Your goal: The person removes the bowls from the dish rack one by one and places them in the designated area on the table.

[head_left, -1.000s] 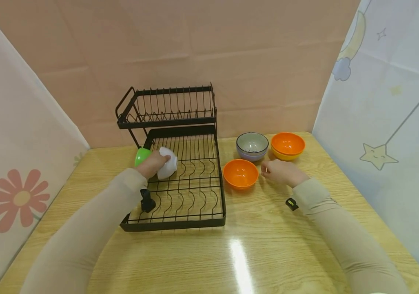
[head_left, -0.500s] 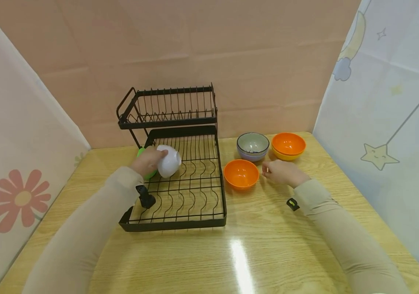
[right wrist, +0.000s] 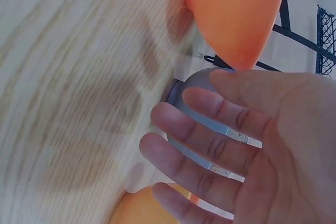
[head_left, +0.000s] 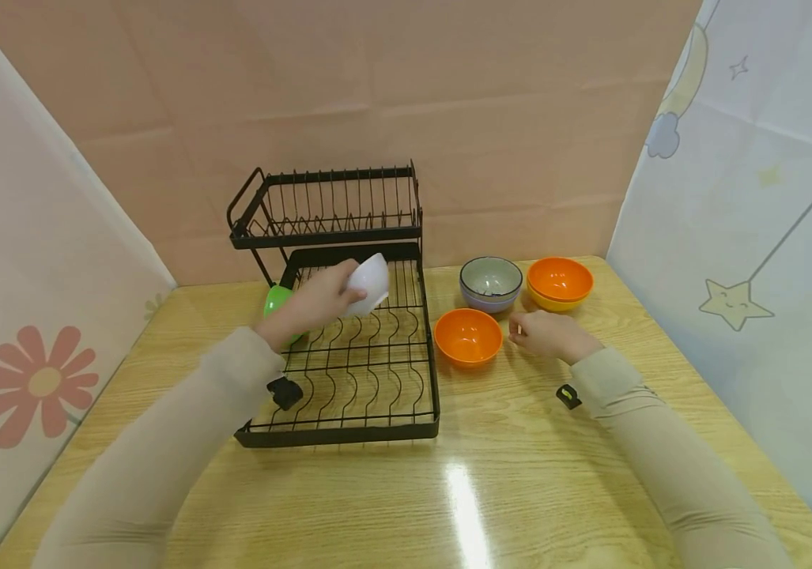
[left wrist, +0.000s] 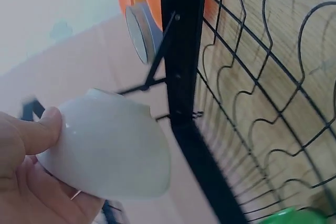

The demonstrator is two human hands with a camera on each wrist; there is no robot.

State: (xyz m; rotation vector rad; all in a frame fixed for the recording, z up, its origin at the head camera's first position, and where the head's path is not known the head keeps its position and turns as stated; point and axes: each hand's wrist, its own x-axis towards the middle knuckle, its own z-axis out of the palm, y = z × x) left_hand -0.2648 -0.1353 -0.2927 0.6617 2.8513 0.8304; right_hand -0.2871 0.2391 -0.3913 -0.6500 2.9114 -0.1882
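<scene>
A white bowl (head_left: 370, 284) is pinched at its edge by my left hand (head_left: 319, 299), tilted and raised over the lower tier of a black dish rack (head_left: 338, 434). The left wrist view shows the thumb on the outside of the white bowl (left wrist: 107, 142). A green bowl (head_left: 277, 299) leans in the rack's left side, partly behind my left forearm. My right hand (head_left: 551, 333) rests by the table, just right of an orange bowl (head_left: 468, 338). Its fingers (right wrist: 210, 145) are loosely bent and hold nothing.
Behind the orange bowl stands a grey-and-lilac stack of bowls (head_left: 490, 284). Right of it is an orange bowl (head_left: 560, 278) nested in a yellow one. The rack's upper tier (head_left: 327, 235) rises at the back. Hanging cloths border the wooden table (head_left: 349, 506).
My left hand has lifted the white bowl out of the rack's left side and carried it right and up, turning it. The green bowl stays behind. My right hand has hardly moved.
</scene>
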